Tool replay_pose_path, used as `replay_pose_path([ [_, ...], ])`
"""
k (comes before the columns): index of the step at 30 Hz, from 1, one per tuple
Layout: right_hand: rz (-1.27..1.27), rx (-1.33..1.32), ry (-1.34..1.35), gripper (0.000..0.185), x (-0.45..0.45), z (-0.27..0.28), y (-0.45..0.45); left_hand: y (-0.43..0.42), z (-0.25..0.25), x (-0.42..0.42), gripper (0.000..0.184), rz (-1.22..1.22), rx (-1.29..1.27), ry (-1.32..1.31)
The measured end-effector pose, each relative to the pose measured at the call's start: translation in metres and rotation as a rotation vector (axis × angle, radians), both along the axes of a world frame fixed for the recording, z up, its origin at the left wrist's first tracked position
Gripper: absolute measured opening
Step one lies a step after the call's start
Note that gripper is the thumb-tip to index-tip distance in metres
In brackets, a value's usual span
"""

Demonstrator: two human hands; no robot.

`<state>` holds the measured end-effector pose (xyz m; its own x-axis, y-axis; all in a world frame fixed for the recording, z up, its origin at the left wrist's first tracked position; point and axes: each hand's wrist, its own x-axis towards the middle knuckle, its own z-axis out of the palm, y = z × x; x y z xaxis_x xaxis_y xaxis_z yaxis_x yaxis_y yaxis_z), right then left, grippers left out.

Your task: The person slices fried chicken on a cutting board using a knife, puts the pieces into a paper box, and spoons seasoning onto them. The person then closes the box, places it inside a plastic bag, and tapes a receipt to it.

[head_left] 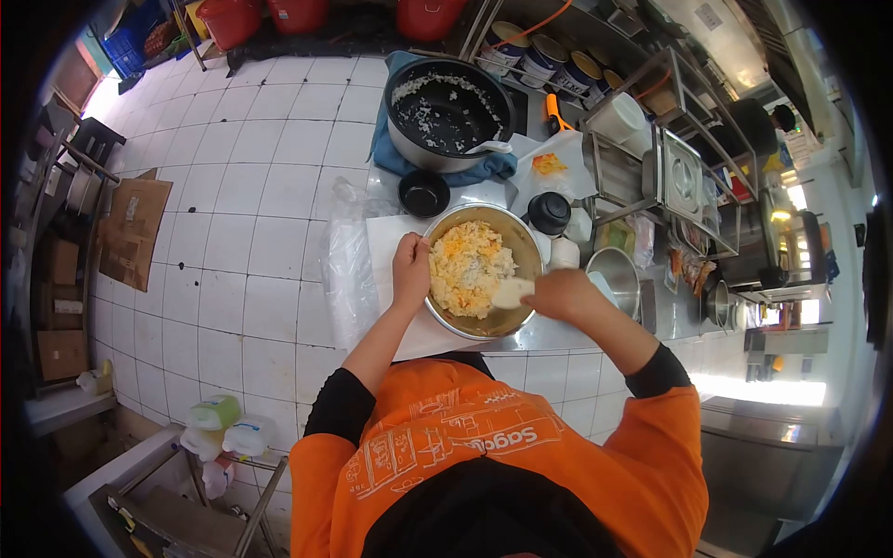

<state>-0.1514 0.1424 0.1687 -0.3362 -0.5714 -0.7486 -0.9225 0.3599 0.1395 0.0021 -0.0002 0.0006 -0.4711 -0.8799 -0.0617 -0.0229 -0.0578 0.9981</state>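
A round metal bowl [493, 327] stands on the steel counter, with rice mixed with yellow-orange bits [465, 265] inside. At its left rim, my left hand [410, 270] grips the edge, fingers closed. My right hand [565, 296] is wrapped round the handle of a pale paddle [509, 294], whose blade touches the rice at the bowl's right side. Behind the bowl is a small black bowl [424, 193]. Further back, a large black pot [446, 116] with rice stuck to its walls rests on a blue cloth [395, 163]; a white spoon [490, 147] lies at its rim.
Clear plastic [349, 270] hangs over the counter's left edge. To the right stand a black-lidded jar [549, 213], an empty metal bowl [614, 274] and a wire rack [619, 200]. An orange-handled tool [556, 113] lies behind. Tins [544, 60] line the back shelf.
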Motion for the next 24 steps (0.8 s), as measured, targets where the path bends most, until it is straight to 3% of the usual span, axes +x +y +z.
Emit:
replay_pose_path([
  [1, -0.011, 0.046, 0.017, 0.043, 0.005, 0.0, 0.009, 0.0, 0.0, 0.0, 0.021, 0.005, -0.005, -0.008],
  [4, 0.002, -0.211, -0.157, 0.044, 0.028, -0.046, 0.026, -0.002, 0.0, 0.0, 0.021, -0.008, 0.011, -0.014],
  [7, -0.046, -0.377, -0.234, 0.05, 0.05, -0.047, 0.003, 0.0, -0.001, -0.001, 0.022, -0.022, 0.057, -0.003],
  [10, -0.164, -0.695, -0.256, 0.05, 0.016, -0.121, 0.017, -0.003, -0.001, 0.001, 0.023, -0.015, 0.04, 0.007],
  [16, -1.131, -0.31, -1.001, 0.044, -0.009, -0.08, 0.018, -0.003, 0.0, 0.001, 0.021, -0.035, 0.195, 0.118],
  [19, -1.333, -0.37, -1.07, 0.044, -0.009, -0.064, 0.023, -0.002, 0.003, 0.001, 0.023, -0.036, 0.281, 0.129],
  [22, -1.186, -0.406, -0.985, 0.036, -0.013, -0.039, 0.022, -0.003, 0.003, 0.001, 0.022, -0.023, 0.262, 0.128],
  [24, -0.6, -0.694, -0.457, 0.029, -0.006, -0.053, 0.019, -0.001, 0.004, 0.001, 0.022, -0.018, 0.251, 0.119],
])
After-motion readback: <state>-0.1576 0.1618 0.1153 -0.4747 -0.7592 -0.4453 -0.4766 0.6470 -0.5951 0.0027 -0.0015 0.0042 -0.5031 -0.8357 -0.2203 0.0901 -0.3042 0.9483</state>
